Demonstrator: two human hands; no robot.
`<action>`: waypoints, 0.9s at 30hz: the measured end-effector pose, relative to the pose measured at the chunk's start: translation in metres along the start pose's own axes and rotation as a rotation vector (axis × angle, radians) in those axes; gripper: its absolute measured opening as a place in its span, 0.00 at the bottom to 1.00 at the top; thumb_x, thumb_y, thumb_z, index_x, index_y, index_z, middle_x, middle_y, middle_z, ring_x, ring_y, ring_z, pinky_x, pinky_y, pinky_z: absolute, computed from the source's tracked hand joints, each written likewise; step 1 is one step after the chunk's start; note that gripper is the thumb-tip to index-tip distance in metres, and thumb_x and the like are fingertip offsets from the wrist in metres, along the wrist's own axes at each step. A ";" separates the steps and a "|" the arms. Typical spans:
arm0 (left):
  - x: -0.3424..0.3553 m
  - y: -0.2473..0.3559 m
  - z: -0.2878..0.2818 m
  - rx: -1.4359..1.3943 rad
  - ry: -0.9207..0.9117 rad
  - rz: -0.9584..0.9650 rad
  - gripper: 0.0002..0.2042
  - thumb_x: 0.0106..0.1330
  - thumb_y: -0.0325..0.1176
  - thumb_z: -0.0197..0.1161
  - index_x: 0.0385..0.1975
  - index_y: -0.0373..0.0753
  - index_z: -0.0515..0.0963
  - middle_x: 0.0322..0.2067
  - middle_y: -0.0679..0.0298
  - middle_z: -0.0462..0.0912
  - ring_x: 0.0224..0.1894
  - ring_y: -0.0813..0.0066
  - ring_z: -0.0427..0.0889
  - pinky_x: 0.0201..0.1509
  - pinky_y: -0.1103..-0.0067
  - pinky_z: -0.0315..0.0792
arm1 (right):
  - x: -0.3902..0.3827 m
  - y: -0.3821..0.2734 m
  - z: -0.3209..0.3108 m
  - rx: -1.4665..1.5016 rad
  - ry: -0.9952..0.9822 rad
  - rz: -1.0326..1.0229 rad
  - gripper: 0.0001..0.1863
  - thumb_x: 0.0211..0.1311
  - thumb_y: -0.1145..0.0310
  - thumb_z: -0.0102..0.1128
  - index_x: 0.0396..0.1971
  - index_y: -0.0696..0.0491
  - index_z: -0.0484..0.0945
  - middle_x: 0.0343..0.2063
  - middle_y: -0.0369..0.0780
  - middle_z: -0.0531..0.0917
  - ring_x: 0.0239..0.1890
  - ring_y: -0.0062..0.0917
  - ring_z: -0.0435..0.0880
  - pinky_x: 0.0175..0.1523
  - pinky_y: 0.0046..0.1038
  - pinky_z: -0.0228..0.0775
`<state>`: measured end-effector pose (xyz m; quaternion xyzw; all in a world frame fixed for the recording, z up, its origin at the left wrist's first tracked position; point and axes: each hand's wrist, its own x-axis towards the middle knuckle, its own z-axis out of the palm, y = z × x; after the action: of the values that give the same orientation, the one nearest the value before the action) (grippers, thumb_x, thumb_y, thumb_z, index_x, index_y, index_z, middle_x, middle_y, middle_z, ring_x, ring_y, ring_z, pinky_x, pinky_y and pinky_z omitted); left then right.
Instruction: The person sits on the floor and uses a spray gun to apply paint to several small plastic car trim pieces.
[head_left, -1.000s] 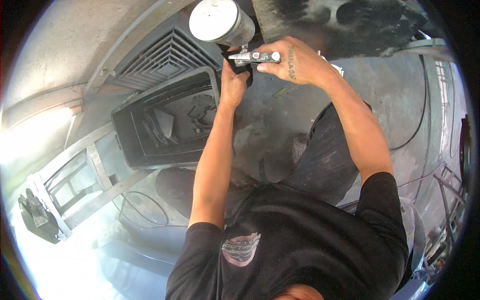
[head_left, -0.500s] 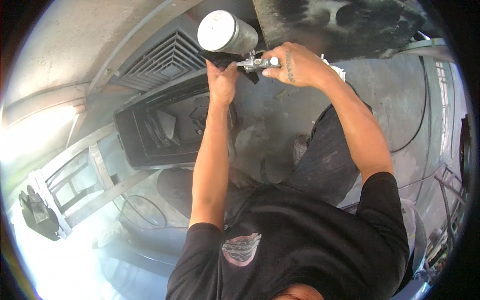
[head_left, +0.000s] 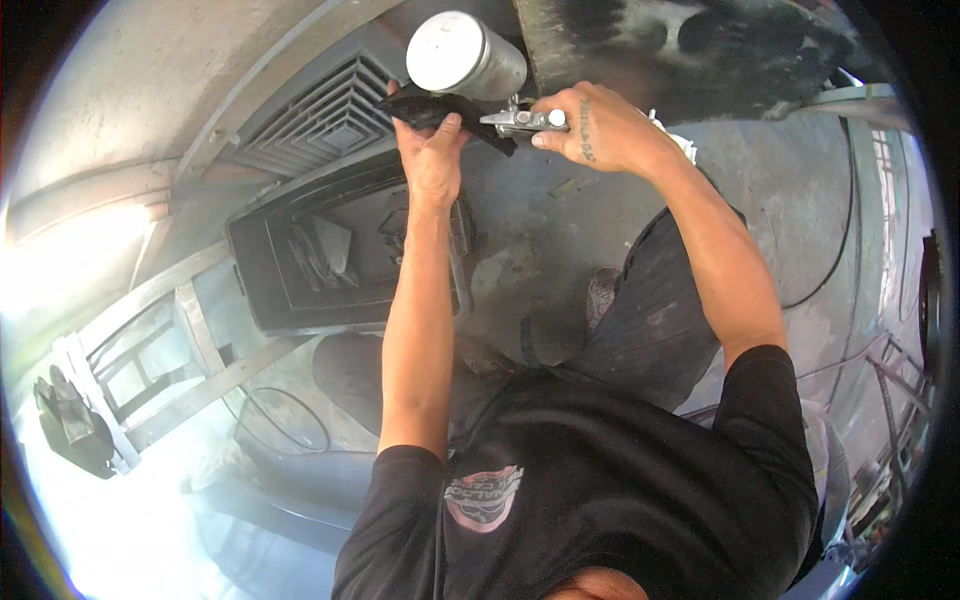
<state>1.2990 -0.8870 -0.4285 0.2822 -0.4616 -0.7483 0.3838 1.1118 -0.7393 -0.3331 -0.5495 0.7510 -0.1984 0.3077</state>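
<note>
My left hand [head_left: 428, 160] grips a black, flat, angular piece [head_left: 425, 110], thumb across its near face and fingers round its far edge. To its right, my right hand [head_left: 600, 130] is closed on a silver spray gun [head_left: 525, 121] whose nozzle points left at the black piece, close to it. A cylindrical metal cup with a white lid [head_left: 460, 55] sits on top of the gun, partly hiding the piece’s far side. Some of my right fingers and the handle are hidden behind that hand.
A black tub [head_left: 260, 290] with loose pieces lies below left, before a square vent grille [head_left: 340, 135]. A slatted metal frame [head_left: 200, 340] stands at left. A paint-stained dark panel [head_left: 680, 55] is above right; a hose [head_left: 848, 200] runs along the floor [head_left: 770, 180].
My left hand has moved left with the black piece, which now shows more of its width. The gun and cup have shifted right, and my right hand moved slightly with them.
</note>
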 end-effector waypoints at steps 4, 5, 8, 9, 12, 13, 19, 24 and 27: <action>-0.002 -0.009 0.003 0.074 -0.080 -0.023 0.41 0.68 0.12 0.56 0.77 0.49 0.47 0.60 0.57 0.74 0.54 0.67 0.81 0.49 0.71 0.80 | 0.001 0.001 0.006 0.059 0.080 -0.069 0.16 0.64 0.59 0.69 0.45 0.54 0.87 0.28 0.49 0.86 0.39 0.49 0.87 0.49 0.47 0.77; -0.002 -0.012 0.004 0.079 -0.063 0.001 0.35 0.69 0.12 0.55 0.73 0.46 0.53 0.57 0.56 0.77 0.52 0.65 0.82 0.49 0.69 0.81 | 0.002 -0.002 0.006 0.064 0.072 -0.084 0.16 0.64 0.59 0.69 0.45 0.54 0.87 0.28 0.49 0.86 0.38 0.48 0.87 0.49 0.47 0.77; 0.001 -0.014 -0.002 0.112 -0.006 -0.034 0.40 0.68 0.12 0.56 0.77 0.46 0.49 0.57 0.57 0.76 0.50 0.68 0.82 0.47 0.74 0.80 | 0.002 -0.013 -0.004 0.018 -0.105 0.032 0.23 0.63 0.58 0.70 0.55 0.53 0.85 0.35 0.51 0.88 0.42 0.46 0.88 0.51 0.44 0.77; 0.002 -0.012 -0.002 0.126 0.011 -0.064 0.45 0.67 0.12 0.57 0.80 0.48 0.44 0.59 0.58 0.75 0.50 0.71 0.81 0.46 0.77 0.80 | 0.002 -0.011 -0.003 -0.013 -0.110 0.040 0.23 0.63 0.58 0.70 0.55 0.53 0.85 0.35 0.51 0.88 0.41 0.45 0.88 0.51 0.44 0.77; 0.004 -0.003 0.004 0.121 0.009 0.073 0.46 0.66 0.12 0.58 0.81 0.48 0.42 0.59 0.58 0.73 0.51 0.70 0.80 0.46 0.75 0.80 | 0.004 -0.002 0.004 -0.069 -0.104 0.047 0.24 0.64 0.58 0.70 0.56 0.55 0.85 0.33 0.50 0.88 0.41 0.45 0.88 0.51 0.44 0.77; 0.004 0.001 0.006 0.121 0.018 0.079 0.47 0.66 0.12 0.58 0.81 0.48 0.41 0.60 0.58 0.73 0.52 0.70 0.80 0.47 0.75 0.80 | 0.004 0.002 0.005 -0.065 -0.087 0.039 0.24 0.64 0.58 0.70 0.56 0.55 0.84 0.33 0.50 0.88 0.41 0.45 0.88 0.51 0.44 0.77; 0.001 0.017 0.008 0.104 0.069 0.098 0.48 0.66 0.12 0.59 0.81 0.48 0.39 0.61 0.56 0.72 0.54 0.67 0.79 0.47 0.71 0.81 | 0.003 -0.010 -0.008 0.009 -0.091 0.066 0.24 0.66 0.56 0.68 0.56 0.54 0.84 0.36 0.51 0.88 0.45 0.47 0.87 0.55 0.44 0.77; 0.004 0.013 0.008 0.057 0.067 0.123 0.49 0.65 0.11 0.60 0.81 0.48 0.40 0.61 0.55 0.72 0.55 0.66 0.79 0.49 0.69 0.82 | 0.003 0.008 0.009 -0.093 0.004 -0.022 0.24 0.65 0.55 0.68 0.56 0.54 0.84 0.35 0.51 0.88 0.43 0.46 0.87 0.52 0.42 0.77; 0.003 0.015 0.008 0.083 0.062 0.093 0.49 0.65 0.12 0.61 0.81 0.47 0.41 0.61 0.56 0.73 0.54 0.68 0.79 0.49 0.71 0.82 | 0.001 0.006 0.008 -0.034 0.032 -0.007 0.22 0.65 0.57 0.69 0.54 0.53 0.85 0.34 0.50 0.88 0.42 0.46 0.87 0.50 0.43 0.77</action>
<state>1.2965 -0.8898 -0.4117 0.2991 -0.4928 -0.7009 0.4201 1.1128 -0.7377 -0.3436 -0.5540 0.7572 -0.1953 0.2857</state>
